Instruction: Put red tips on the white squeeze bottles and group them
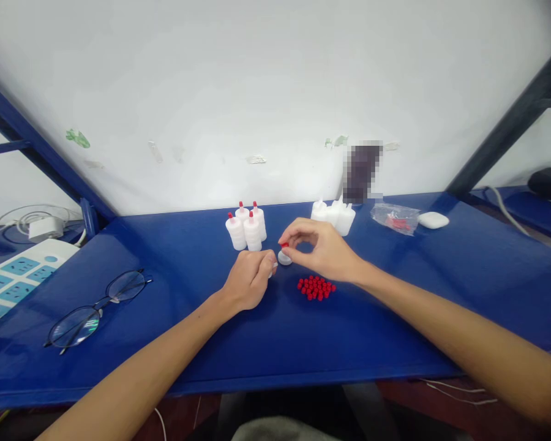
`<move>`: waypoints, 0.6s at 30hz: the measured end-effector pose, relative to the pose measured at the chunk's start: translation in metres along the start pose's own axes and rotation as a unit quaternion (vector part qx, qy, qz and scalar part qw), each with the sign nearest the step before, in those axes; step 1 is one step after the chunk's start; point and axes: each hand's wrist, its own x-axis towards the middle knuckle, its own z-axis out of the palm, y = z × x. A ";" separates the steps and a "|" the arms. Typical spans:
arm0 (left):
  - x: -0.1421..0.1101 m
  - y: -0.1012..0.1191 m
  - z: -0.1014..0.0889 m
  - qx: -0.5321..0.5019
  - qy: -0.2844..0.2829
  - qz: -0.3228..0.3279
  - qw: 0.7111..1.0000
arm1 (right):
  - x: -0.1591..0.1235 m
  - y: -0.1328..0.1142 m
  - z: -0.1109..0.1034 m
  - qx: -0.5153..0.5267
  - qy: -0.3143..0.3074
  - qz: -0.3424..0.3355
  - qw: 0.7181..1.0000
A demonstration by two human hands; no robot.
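Observation:
My left hand (252, 278) is closed in a fist around a white bottle (272, 270), of which only a small end shows past the thumb. Just right of it, my right hand (321, 248) pinches a nozzle cap (284, 259) by its red tip, its translucent round base facing down; the two pieces are apart. Below my right hand lies a pile of small red tip caps (316, 288). Behind my left hand stand several white squeeze bottles (252, 236) with red-tipped nozzles. Beyond my right hand is a group of white bottles (344, 220) with bare nozzles.
A clear plastic bag (397, 219) with red pieces and a rounded white case (434, 220) lie at the right. A blurred dark phone-like object (362, 171) leans on the wall. Glasses (78, 326) and a power strip (16, 278) lie on the blue table (202, 361) at left.

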 end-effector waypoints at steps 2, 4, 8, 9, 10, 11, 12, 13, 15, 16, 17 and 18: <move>0.000 -0.001 0.001 -0.001 -0.007 0.017 1.000 | -0.009 -0.005 0.005 0.010 -0.010 -0.012 1.000; -0.001 -0.001 0.001 0.001 -0.016 0.032 0.999 | -0.016 -0.006 0.008 0.006 -0.022 -0.012 1.000; -0.001 -0.001 0.000 0.030 -0.032 0.063 0.997 | -0.023 -0.007 0.011 0.006 -0.045 -0.005 0.999; -0.001 -0.001 -0.001 0.037 -0.035 0.068 0.996 | -0.024 -0.008 0.011 0.009 -0.049 -0.004 0.999; -0.001 -0.001 -0.001 0.042 -0.037 0.070 0.996 | -0.024 -0.010 0.011 0.010 -0.052 -0.002 0.999; -0.001 -0.001 -0.002 0.047 -0.039 0.072 0.996 | -0.025 -0.011 0.011 0.010 -0.054 -0.001 0.998; -0.001 -0.001 -0.002 0.051 -0.041 0.073 0.995 | -0.025 -0.012 0.011 0.008 -0.055 -0.001 0.998; -0.002 -0.002 -0.002 0.055 -0.043 0.074 0.995 | -0.025 -0.013 0.011 0.005 -0.057 0.000 0.998; -0.002 -0.002 -0.003 0.060 -0.046 0.075 0.994 | -0.025 -0.014 0.012 -0.001 -0.062 -0.001 0.998; -0.002 -0.001 -0.003 0.062 -0.048 0.076 0.994 | -0.025 -0.014 0.013 -0.005 -0.063 -0.003 0.998; -0.002 -0.001 -0.003 0.064 -0.049 0.078 0.994 | -0.025 -0.014 0.014 -0.010 -0.062 -0.005 0.998; -0.001 -0.001 -0.003 0.065 -0.049 0.081 0.993 | -0.026 -0.014 0.014 -0.016 -0.059 -0.010 0.998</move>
